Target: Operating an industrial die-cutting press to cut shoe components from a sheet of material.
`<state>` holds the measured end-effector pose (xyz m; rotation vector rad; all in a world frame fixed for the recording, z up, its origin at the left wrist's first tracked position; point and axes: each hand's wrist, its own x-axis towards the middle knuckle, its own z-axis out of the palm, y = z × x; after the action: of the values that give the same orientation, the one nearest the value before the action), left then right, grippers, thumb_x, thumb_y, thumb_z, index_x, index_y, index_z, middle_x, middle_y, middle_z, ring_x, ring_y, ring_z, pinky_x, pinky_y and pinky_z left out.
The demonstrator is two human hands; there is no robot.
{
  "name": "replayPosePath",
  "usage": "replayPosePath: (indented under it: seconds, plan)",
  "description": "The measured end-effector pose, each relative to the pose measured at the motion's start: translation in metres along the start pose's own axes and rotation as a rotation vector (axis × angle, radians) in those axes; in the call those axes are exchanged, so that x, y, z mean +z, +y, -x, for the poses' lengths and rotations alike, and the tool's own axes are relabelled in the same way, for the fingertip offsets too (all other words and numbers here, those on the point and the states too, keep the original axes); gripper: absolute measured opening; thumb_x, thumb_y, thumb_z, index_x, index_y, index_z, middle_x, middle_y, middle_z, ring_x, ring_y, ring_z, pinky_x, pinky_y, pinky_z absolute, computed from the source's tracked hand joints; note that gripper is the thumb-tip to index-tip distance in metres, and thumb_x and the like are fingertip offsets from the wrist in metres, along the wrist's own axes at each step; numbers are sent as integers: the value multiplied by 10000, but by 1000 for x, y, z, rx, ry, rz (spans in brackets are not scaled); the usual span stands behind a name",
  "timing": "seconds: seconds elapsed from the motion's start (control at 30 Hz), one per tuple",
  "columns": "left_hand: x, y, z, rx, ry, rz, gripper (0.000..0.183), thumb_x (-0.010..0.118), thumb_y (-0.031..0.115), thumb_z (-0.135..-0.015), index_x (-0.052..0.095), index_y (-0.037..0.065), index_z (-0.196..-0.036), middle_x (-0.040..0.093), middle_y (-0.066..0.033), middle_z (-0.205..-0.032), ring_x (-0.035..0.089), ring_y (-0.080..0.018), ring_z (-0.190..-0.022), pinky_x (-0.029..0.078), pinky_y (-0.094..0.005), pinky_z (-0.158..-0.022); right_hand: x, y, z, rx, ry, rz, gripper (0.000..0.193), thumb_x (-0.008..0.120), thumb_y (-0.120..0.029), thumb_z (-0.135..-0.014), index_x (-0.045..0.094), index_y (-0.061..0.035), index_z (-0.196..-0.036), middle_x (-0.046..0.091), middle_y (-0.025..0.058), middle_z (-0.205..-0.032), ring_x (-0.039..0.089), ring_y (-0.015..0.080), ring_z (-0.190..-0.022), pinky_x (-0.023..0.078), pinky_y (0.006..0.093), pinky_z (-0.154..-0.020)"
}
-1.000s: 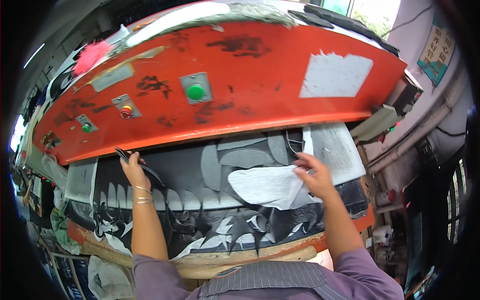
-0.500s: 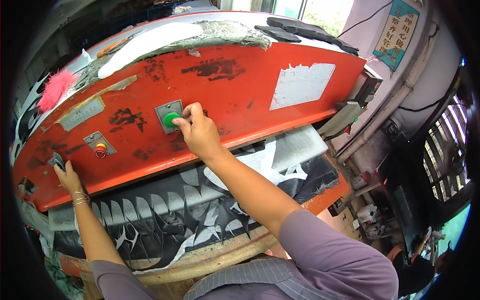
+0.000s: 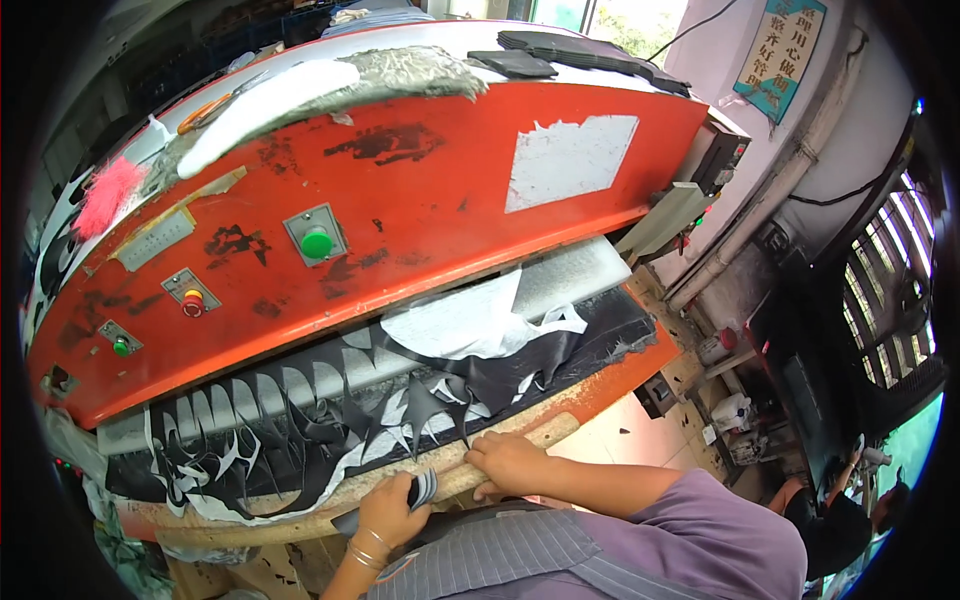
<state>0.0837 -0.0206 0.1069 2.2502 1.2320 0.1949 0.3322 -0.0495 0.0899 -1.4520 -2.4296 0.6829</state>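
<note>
The left hand (image 3: 392, 508) pinches a stack of cut pieces (image 3: 425, 487); the right hand (image 3: 508, 463) curls at the wooden rail (image 3: 548, 432), its grip unclear; beyond, the black sheet (image 3: 428, 402) shows cut-out gaps; the red press (image 3: 420, 200) hides what remains uncut.

The head camera looks out from the wearer's head, facing forward and steeply down. The purple cloth right sleeve (image 3: 710, 535) and the grey pinstriped cloth apron (image 3: 490, 562) lie nearest the lens, along the near edge, with the person's bare fingers (image 3: 486, 455) just beyond. The broad red metal machine front (image 3: 430, 205) spans the far side, slanting in this view so that its right end sits higher than its left. The wide fisheye bows its long edges, reaches right to the dark barred window (image 3: 888, 290), and blackens at the corners.
</note>
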Motion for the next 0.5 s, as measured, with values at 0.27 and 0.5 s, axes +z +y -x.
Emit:
replayPosePath:
  seconds: [0.27, 0.5]
  plan:
    - [44, -3, -14, -21, 228, -20, 325, 661, 231, -659, 491, 45, -864, 550, -184, -715, 557, -392, -698, 443, -486, -605, 15, 18, 3, 57, 42, 124, 401, 804, -266, -599, 634, -48, -890, 608, 109, -915, 594, 283, -919, 514, 375, -747]
    - [68, -35, -31, -52, 120, -23, 418, 732, 328, -646, 491, 58, -853, 543, -144, -723, 559, -358, -695, 439, -472, -577, -62, 125, -52, 74, -213, -205, 443, 652, -409, -824, 658, -43, -1073, 649, 179, -1057, 623, 335, -973, 490, 408, -849]
